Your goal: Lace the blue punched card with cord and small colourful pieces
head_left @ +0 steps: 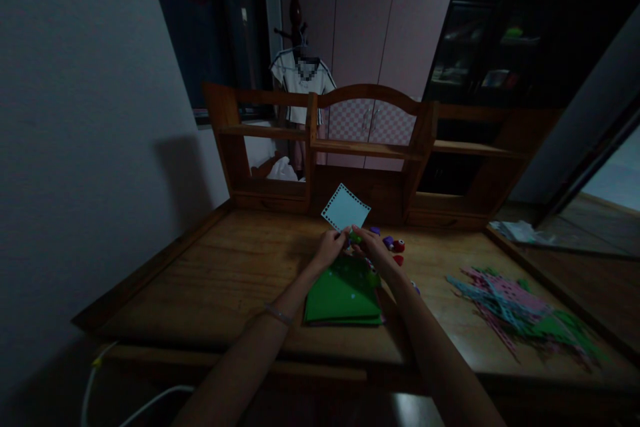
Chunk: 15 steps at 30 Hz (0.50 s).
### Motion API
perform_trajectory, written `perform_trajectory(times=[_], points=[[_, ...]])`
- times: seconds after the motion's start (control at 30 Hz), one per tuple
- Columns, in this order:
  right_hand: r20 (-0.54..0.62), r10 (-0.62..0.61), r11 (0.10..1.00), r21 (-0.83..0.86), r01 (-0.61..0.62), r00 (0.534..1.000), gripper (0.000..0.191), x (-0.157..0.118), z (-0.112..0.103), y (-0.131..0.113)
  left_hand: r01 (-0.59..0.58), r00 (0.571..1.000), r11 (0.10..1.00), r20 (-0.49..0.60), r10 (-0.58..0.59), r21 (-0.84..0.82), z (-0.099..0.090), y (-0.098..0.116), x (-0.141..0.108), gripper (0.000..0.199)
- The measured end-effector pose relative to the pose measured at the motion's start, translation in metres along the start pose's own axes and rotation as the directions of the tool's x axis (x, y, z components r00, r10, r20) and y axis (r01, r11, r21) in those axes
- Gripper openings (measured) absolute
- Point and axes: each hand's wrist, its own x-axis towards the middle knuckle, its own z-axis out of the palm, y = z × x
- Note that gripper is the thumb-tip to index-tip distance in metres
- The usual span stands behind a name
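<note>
A light blue sheet of paper point(345, 207), with rows of holes along its edges, stands up tilted behind my fingers. Its lower corner runs down between my hands. The fingers of my left hand point(332, 247) are closed at that corner. Closed around a small green craft punch point(355, 237) at the same corner is my right hand point(369, 243); the fingers partly hide the punch. Under my wrists lies a stack of green sheets point(343, 293). Just right of my hands are a red punch point(399, 246) and a purple punch point(389, 241), with several similar small pieces.
A tangled heap of pink, blue and green paper strips point(520, 307) covers the right part of the wooden desk point(225, 273). A wooden shelf unit point(370, 147) rises along the back edge. A white cable point(93, 380) hangs at the front left.
</note>
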Motion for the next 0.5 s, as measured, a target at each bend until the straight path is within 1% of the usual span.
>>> perform_trajectory(times=[0.1, 0.37, 0.5], points=[[0.041, -0.005, 1.000, 0.003, 0.005, 0.999, 0.041, 0.0014, 0.0018, 0.0011, -0.001, 1.000, 1.000, -0.017, 0.002, 0.029, -0.0017, 0.0024, -0.0009, 0.055], [0.072, -0.013, 1.000, 0.022, 0.011, 0.997, 0.042, 0.0008, 0.0040, -0.0002, -0.020, 1.000, 0.998, -0.016, 0.021, 0.053, -0.0032, 0.0036, -0.0015, 0.054], [0.060, -0.018, 1.000, 0.008, 0.018, 0.998, 0.045, 0.0004, 0.0049, -0.0010, -0.015, 1.000, 0.999, -0.020, 0.016, 0.031, -0.0029, 0.0001, 0.0001, 0.053]])
